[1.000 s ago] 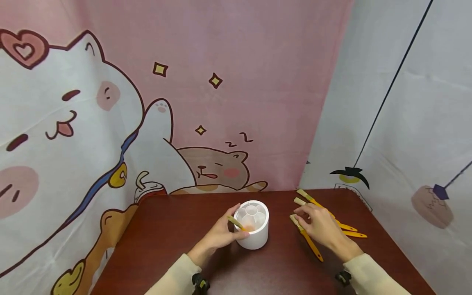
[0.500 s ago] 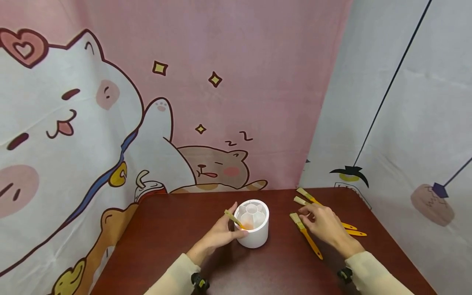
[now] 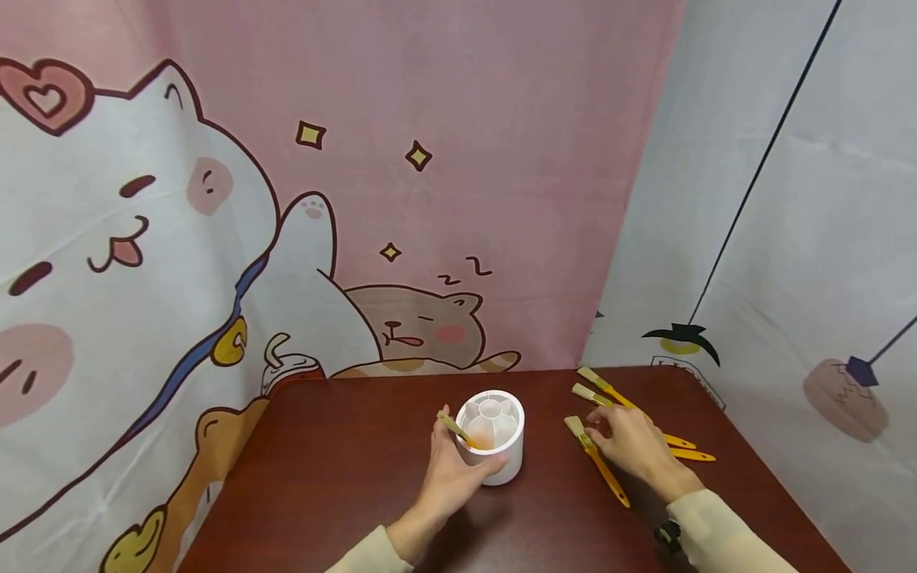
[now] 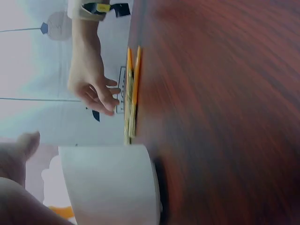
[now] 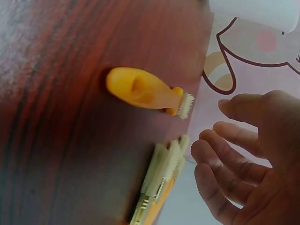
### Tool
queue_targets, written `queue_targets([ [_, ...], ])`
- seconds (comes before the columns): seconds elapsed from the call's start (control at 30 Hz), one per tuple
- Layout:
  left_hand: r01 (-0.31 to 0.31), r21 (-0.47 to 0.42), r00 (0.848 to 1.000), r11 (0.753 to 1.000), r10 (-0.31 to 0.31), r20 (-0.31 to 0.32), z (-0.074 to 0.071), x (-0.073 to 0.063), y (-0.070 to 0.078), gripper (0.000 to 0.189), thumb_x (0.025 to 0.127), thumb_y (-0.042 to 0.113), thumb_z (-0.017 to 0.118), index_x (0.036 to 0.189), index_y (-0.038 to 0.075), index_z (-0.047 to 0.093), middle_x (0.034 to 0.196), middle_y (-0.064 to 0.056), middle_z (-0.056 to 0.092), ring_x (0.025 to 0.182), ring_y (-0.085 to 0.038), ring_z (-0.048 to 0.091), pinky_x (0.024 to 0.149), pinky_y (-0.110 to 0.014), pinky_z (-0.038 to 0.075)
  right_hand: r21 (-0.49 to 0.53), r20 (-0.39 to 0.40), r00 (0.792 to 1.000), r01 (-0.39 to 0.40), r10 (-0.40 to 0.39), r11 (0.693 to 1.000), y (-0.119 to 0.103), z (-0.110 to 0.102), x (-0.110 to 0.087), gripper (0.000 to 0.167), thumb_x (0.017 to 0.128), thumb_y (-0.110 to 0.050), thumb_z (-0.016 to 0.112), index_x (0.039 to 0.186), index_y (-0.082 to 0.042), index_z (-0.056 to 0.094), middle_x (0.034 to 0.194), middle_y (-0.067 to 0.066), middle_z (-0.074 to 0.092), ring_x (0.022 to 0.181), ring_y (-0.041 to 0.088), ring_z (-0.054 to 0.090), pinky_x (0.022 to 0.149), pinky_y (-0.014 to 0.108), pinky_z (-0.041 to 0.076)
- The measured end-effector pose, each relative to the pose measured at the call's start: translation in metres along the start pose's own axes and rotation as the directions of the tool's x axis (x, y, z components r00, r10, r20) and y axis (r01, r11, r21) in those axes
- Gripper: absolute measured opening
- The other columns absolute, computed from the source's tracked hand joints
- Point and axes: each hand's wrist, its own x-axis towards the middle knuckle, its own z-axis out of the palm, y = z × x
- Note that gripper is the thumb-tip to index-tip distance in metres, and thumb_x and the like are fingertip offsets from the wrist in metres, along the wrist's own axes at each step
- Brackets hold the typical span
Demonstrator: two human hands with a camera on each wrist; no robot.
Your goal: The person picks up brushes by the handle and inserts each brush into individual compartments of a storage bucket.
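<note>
A white round brush holder [image 3: 510, 461] with inner compartments stands upright on the table. A yellow-handled paintbrush [image 3: 454, 427] leans inside it, bristles up and tilted left. My left hand [image 3: 453, 476] is at the holder's near left side, thumb spread across its front in the head view; in the left wrist view the thumb shows beyond the rim. My right hand [image 3: 634, 444], loosely curled and holding nothing, hovers beside a loose paintbrush [image 3: 598, 463]. Two more paintbrushes [image 3: 589, 394] lie behind it, partly hidden by that hand.
The dark red-brown wooden table [image 3: 322, 461] reaches a cartoon-printed cloth [image 3: 501, 199] at its back. White cloth [image 3: 788, 263] hangs along the right side.
My left hand has swung right and turned, its thumb now further across the holder's front. My right hand has shifted slightly right, away from the nearest paintbrush's bristles. The paintbrushes and holder stay put.
</note>
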Motion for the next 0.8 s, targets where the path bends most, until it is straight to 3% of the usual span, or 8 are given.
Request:
queue_targets([
  [0.2, 0.035, 0.051, 0.993, 0.998, -0.028, -0.118, 0.013, 0.000, 0.004, 0.135, 0.070, 0.043, 0.112, 0.175, 0.005, 0.037, 0.176, -0.021, 0.046, 0.160, -0.048, 0.049, 0.129, -0.072, 0.042, 0.005, 0.035, 0.999, -0.036, 0.035, 0.999, 0.006, 0.005, -0.002, 0.024, 0.098, -0.023, 0.095, 0.114, -0.009, 0.086, 0.095, -0.001, 0.084, 0.078, 0.011, 0.071, 0.066, 0.036, 0.060],
  [0.5, 0.053, 0.069, 0.990, 0.996, -0.044, -0.135, 0.020, 0.010, -0.001, 0.121, 0.071, 0.036, 0.113, 0.167, 0.001, 0.047, 0.165, -0.021, 0.056, 0.149, -0.044, 0.060, 0.125, -0.066, 0.049, -0.007, 0.044, 0.998, -0.036, 0.037, 0.999, 0.010, 0.011, -0.002, 0.025, 0.097, -0.027, 0.097, 0.111, -0.011, 0.085, 0.091, -0.001, 0.082, 0.074, 0.011, 0.066, 0.064, 0.033, 0.056],
  [0.63, 0.044, 0.055, 0.994, 0.998, -0.038, -0.100, 0.016, 0.014, -0.004, 0.113, 0.074, 0.032, 0.111, 0.164, 0.002, 0.051, 0.163, -0.021, 0.058, 0.145, -0.042, 0.065, 0.123, -0.063, 0.051, -0.005, 0.068, 0.996, -0.058, 0.059, 0.998, 0.009, 0.013, 0.001, 0.022, 0.098, -0.030, 0.096, 0.106, -0.013, 0.084, 0.086, -0.003, 0.078, 0.071, 0.012, 0.061, 0.062, 0.031, 0.051],
  [0.8, 0.037, 0.031, 0.999, 0.999, -0.037, 0.021, 0.004, 0.017, -0.007, 0.111, 0.081, 0.030, 0.107, 0.170, 0.000, 0.048, 0.169, -0.026, 0.055, 0.148, -0.044, 0.065, 0.127, -0.065, 0.049, 0.003, 0.076, 0.994, -0.081, 0.081, 0.997, 0.008, 0.018, 0.003, 0.023, 0.098, -0.030, 0.096, 0.105, -0.011, 0.084, 0.083, -0.003, 0.073, 0.068, 0.013, 0.056, 0.061, 0.031, 0.048],
])
